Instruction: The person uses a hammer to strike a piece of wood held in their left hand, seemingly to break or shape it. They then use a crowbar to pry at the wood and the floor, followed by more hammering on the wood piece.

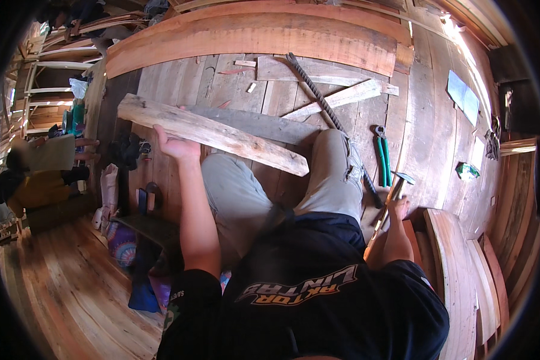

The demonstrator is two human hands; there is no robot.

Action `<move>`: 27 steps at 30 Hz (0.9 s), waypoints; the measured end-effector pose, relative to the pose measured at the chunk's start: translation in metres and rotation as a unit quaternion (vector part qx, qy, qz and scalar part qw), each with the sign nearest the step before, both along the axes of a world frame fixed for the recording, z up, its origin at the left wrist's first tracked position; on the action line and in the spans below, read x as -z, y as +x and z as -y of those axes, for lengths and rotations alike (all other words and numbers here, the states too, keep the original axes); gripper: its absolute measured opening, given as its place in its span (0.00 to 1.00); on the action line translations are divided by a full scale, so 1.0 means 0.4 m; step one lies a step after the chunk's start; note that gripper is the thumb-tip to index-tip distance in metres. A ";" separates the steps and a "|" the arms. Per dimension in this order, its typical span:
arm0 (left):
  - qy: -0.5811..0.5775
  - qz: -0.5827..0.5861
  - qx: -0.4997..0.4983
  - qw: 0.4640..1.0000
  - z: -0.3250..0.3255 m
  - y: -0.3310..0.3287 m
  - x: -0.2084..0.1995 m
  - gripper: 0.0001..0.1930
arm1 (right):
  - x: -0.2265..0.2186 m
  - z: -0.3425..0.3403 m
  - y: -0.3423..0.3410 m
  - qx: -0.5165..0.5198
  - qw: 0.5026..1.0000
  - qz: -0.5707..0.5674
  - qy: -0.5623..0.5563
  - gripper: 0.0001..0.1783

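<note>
My left hand is closed around the underside of a rough, pale wooden board, which slants across above my knees. A grey plank lies beyond it, partly covered by the board. Down at the right, my right hand is closed on a hammer, its metal head showing past the fingers. Close to that hand lie green-handled cutters. A dark twisted metal bar runs along the floor past my right knee.
Long reddish planks lie across the far side. Thin boards and wood scraps rest on the plank floor. At right are a light-blue sheet, a green packet and stacked boards. Another person is at left.
</note>
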State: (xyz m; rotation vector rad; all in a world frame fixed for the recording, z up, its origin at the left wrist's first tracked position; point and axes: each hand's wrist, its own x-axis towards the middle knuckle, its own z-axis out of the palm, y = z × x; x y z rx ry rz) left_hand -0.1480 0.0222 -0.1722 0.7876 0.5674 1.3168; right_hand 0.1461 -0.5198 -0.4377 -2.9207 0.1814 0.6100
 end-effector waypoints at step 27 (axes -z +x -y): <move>-0.246 -0.134 0.135 0.950 0.111 0.134 0.466 0.22 | 0.081 -0.322 0.144 -0.282 0.926 -0.164 0.188 0.17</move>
